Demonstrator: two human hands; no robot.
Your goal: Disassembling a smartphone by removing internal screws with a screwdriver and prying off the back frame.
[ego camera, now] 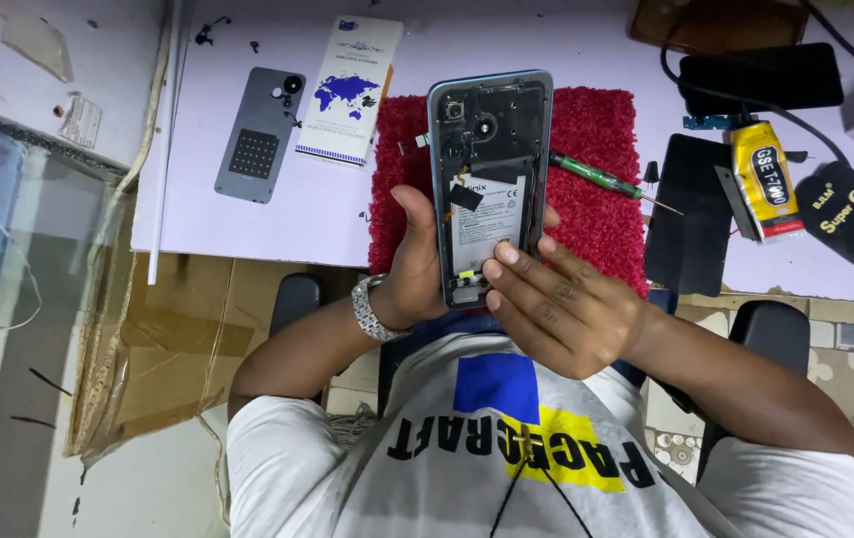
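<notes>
My left hand point(415, 271), with a metal watch on its wrist, grips an opened smartphone point(491, 139) from the left side and holds it upright over a red fuzzy mat point(601, 134). The phone's back cover is off, so its battery, camera modules and black tape show. My right hand point(558, 311) is at the phone's lower right, with fingertips pressing on the battery's lower edge and the frame. A green-handled screwdriver point(596, 177) lies on the mat just to the right of the phone.
On the pale table point(198, 214) lie a grey phone back cover point(259, 134), a white packet with a blue map point(349, 88), a dark panel point(688, 214), a yellow glue tube point(763, 179), a black pouch point(850, 214) and a black phone point(760, 78) with cables. Cardboard point(168, 339) lies on the floor at the left.
</notes>
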